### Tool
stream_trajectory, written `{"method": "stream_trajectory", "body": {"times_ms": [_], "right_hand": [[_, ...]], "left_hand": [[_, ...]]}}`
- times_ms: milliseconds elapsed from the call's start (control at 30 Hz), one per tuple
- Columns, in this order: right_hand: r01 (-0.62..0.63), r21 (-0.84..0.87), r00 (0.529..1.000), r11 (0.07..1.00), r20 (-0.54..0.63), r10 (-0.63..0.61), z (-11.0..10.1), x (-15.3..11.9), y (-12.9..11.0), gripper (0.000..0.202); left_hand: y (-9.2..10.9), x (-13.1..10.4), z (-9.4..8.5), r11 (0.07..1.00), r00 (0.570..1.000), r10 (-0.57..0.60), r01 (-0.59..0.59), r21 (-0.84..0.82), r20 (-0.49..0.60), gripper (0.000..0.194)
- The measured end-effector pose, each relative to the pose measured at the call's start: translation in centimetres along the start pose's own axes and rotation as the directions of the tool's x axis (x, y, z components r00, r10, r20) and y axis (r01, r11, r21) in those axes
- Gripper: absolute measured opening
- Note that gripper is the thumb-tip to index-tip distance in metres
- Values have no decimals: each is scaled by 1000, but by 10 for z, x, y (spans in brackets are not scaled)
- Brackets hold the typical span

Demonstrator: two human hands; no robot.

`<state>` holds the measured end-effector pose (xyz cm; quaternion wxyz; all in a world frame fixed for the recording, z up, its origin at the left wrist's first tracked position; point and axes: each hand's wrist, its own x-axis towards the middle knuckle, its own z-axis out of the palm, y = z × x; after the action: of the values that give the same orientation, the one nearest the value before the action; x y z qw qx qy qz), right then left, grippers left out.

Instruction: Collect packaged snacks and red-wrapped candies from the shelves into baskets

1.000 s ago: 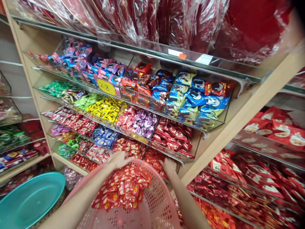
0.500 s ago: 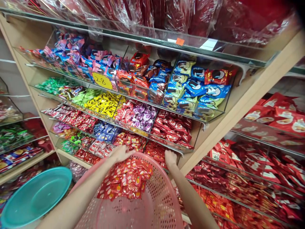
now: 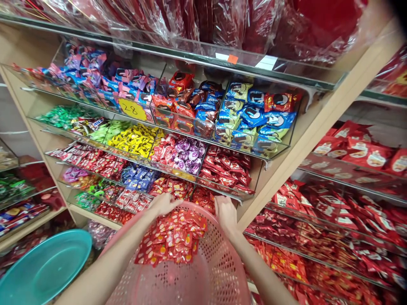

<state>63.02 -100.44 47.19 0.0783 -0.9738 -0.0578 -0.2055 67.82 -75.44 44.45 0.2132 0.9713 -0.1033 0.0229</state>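
A pink perforated plastic basket (image 3: 227, 254) tilts toward the shelves in front of me. Small red candy packets with orange spots (image 3: 174, 237) lie heaped at its far side. My left hand (image 3: 165, 204) is closed on the far rim, thumb along the edge. Just beyond the right part of that rim, my right hand (image 3: 225, 214) has its fingers bent, beside red packets (image 3: 203, 198) in a low shelf compartment. Its fingertips are hidden, so I cannot make out what they hold or touch.
Clear-fronted shelves hold wrapped sweets: blue packs (image 3: 254, 114), yellow candies (image 3: 135, 140) and purple ones (image 3: 189, 154). A yellow price tag (image 3: 132, 109) reads 28. A wooden upright (image 3: 318, 131) divides off more red packets at right. A teal basin (image 3: 84, 245) sits lower left.
My right hand has moved slightly left, closer to the basket rim. The basket has shifted a little to the right in view, while the shelves have slid left with the camera.
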Motion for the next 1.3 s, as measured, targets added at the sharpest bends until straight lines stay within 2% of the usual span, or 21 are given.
{"method": "stream_trajectory", "body": {"times_ms": [67, 133, 200, 267, 333, 467, 533, 633, 767, 833, 900, 1033, 1167, 1233, 1300], "right_hand": [[38, 199, 995, 979, -100, -18, -7, -8, -14, 35], [33, 462, 986, 886, -162, 48, -7, -14, -28, 35], [-40, 721, 983, 692, -97, 158, -2, -15, -42, 35], [-148, 884, 976, 444, 57, 211, 6, -13, -53, 36], [-240, 943, 960, 232, 194, 205, 14, -11, -61, 36], [-381, 919, 899, -105, 394, 191, 21, -9, -73, 33], [-405, 886, 874, -226, 447, 188, 21, -10, -78, 33], [-384, 868, 862, -315, 459, 213, 25, -14, -81, 33], [-362, 860, 849, -361, 464, 254, 33, -21, -78, 35], [-340, 872, 854, -352, 443, 272, 37, -24, -76, 35], [-315, 895, 870, -315, 405, 282, 40, -26, -76, 34], [-255, 952, 919, -170, 293, 263, 44, -31, -80, 30], [-165, 986, 973, -1, 163, 165, 44, -37, -84, 24], [-96, 992, 991, 79, 88, 103, 43, -40, -86, 21], [-30, 988, 998, 153, 22, 53, 40, -43, -88, 17]], "left_hand": [[-2, 0, 1, 1000, 1000, 4, -4, -12, -3, 59], [-4, 0, 2, 999, 1000, 12, -13, -32, -8, 60], [-7, -2, 2, 998, 1000, 16, -17, -62, -13, 60], [-8, -4, 1, 994, 1000, 1, -2, -105, -9, 60], [-10, -7, -1, 989, 1000, -25, 25, -148, 1, 60], [-12, -10, -5, 974, 1000, 6, -4, -226, 7, 53], [-14, -9, -4, 958, 998, 55, -49, -282, 16, 44], [-16, -6, -2, 939, 995, 92, -76, -335, 33, 36], [-19, -4, -6, 832, 988, 145, -93, -548, 52, 37], [-20, -4, -9, 764, 981, 178, -92, -638, 72, 36], [-20, -5, -13, 748, 976, 191, -77, -659, 103, 37], [-20, -9, -16, 726, 968, 163, 15, -688, 192, 50], [-17, -13, -17, 697, 959, 146, 75, -713, 244, 57], [-13, -15, -19, 655, 950, 127, 135, -743, 284, 55], [-8, -17, -21, 572, 933, 116, 217, -791, 340, 49]]}}
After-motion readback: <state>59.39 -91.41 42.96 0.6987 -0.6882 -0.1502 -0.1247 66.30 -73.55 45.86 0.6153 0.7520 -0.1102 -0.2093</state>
